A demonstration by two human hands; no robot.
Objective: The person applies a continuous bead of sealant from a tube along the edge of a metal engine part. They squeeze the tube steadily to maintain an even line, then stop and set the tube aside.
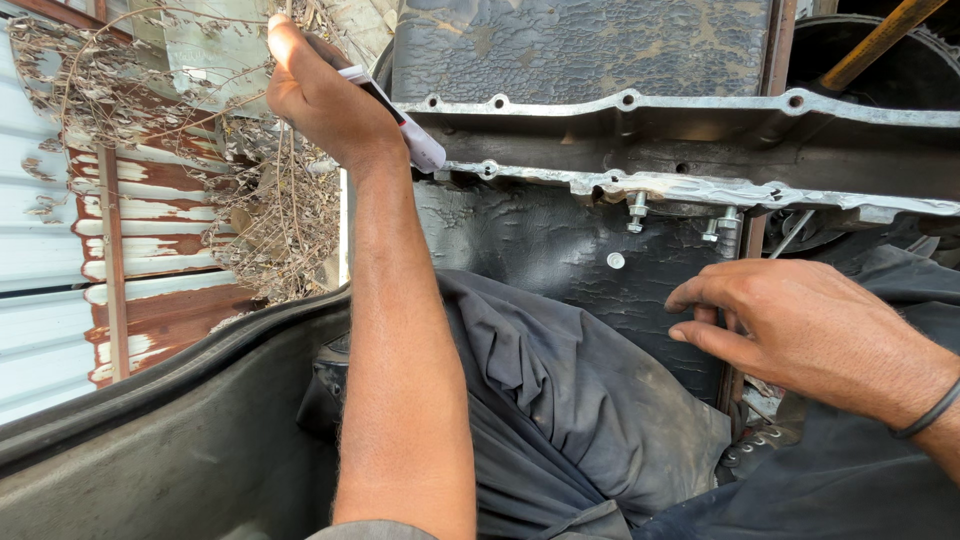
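a big dark metal casing (590, 45) with a grimy, crackled surface fills the upper middle, and its bright flange (700, 105) with bolt holes runs across to the right edge. below the flange a second jagged silvery rim (660, 185) runs almost level, and two bolts (637, 210) hang down from it. a dark grey cloth (560, 400) lies crumpled under the casing and spreads toward the lower right. a rusty corrugated sheet (150, 230) with dry twigs in front of it stands on the left, and a black curved rim (170, 380) sweeps across the lower left.

the left hand (320, 95) is raised to the upper left, closed around a white tube with a black band (400, 120); the tube's pale end sits just beside the left end of the silvery rim. the right hand (800, 335) is low on the right, well apart from the tube, its fingers (705, 295) loosely curled and holding nothing, just below the bolts. a small white washer (616, 260) shows on the dark wall between the bolts and those fingers.
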